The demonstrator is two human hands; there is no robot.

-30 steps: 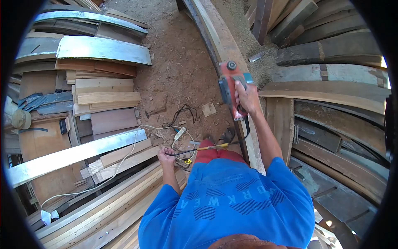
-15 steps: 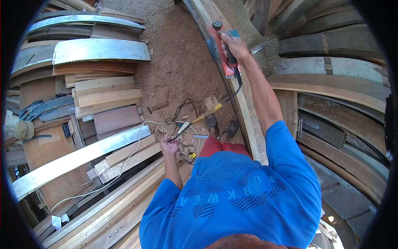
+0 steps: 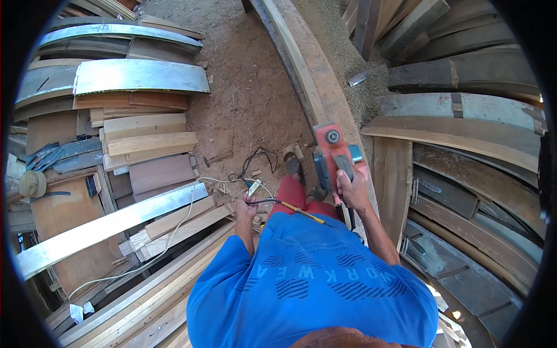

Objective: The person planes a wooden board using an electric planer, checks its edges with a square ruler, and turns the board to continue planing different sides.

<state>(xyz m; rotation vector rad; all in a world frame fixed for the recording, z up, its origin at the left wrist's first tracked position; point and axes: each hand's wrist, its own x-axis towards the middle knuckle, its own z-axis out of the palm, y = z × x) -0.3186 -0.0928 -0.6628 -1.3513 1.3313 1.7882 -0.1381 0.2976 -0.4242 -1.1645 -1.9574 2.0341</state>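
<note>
My right hand is wrapped round the handle of a red electric planer. The planer lies over the near part of a long pale wooden beam, close to my body; its underside is hidden. At my left side, my left hand is closed on the planer's black power cord. A yellow-wrapped stretch of that cord crosses in front of my shirt toward the tool.
A white extension cable and a tangle of black cord lie on the left. Stacked boards and a shiny metal-faced strip fill that side. Curved timbers are piled on the right. Wood shavings cover the dirt floor.
My right hand has drawn the planer back along the beam toward my body. The yellow part of the cord has swung down and nearer to me. My left hand has shifted slightly right.
</note>
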